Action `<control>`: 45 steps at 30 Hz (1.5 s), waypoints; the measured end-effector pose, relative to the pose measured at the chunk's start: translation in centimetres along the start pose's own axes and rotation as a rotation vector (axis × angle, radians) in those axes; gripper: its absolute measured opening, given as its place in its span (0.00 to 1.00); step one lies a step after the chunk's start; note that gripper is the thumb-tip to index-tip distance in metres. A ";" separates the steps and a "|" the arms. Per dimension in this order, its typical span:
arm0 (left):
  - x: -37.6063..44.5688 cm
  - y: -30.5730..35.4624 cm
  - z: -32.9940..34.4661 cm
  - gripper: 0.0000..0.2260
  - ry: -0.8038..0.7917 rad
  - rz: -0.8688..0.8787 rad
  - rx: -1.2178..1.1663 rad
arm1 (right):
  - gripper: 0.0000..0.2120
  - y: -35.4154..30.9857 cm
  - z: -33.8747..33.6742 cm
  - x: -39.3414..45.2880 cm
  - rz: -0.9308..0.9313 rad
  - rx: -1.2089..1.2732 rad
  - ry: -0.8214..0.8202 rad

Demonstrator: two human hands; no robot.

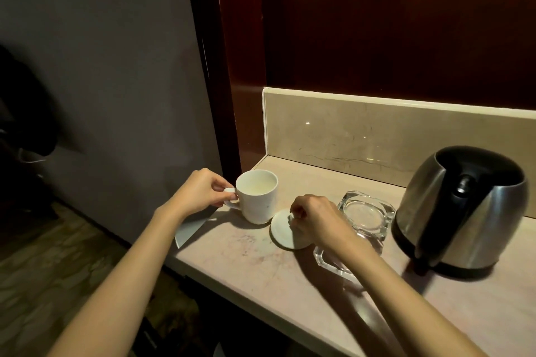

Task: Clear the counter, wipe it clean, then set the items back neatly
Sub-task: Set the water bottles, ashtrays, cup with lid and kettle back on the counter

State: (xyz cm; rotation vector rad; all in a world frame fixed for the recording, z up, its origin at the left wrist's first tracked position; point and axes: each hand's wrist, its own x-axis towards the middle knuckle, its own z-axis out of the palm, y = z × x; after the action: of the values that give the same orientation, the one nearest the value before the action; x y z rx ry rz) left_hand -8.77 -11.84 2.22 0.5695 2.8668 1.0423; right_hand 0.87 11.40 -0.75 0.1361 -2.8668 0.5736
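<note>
A white mug (259, 197) stands near the back left corner of the beige stone counter (261, 275). My left hand (203, 190) pinches its handle. Just right of the mug lies a white round lid (282, 230), and my right hand (316, 220) grips its knob from above. A white saucer (187, 230) pokes out over the counter's left edge, partly under my left wrist. Behind my right hand sit two clear glass ashtrays (367, 214), one partly hidden by my forearm. A steel and black kettle (461, 211) stands at the right.
A stone backsplash (377, 136) runs along the back of the counter. Dark red wood panels rise behind it and at the left corner. A grey wall and patterned floor lie to the left of the counter.
</note>
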 end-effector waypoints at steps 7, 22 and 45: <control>-1.5 -0.8 -0.9 0.07 0.019 -0.027 -0.134 | 0.06 -0.6 -3.1 -1.5 -0.062 0.127 0.056; -7.8 6.9 -0.3 0.05 0.011 0.094 -0.263 | 0.05 0.1 -14.2 -9.1 -0.125 0.196 0.039; -13.8 28.0 23.2 0.10 -0.364 0.317 -0.515 | 0.06 15.5 -24.6 -27.3 0.174 0.188 0.193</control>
State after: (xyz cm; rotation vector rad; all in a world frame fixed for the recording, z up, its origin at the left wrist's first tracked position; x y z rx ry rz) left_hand 16.89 17.36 0.68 1.0482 2.1233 1.4677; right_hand 30.04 36.53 9.53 -0.1346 -2.6499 0.8411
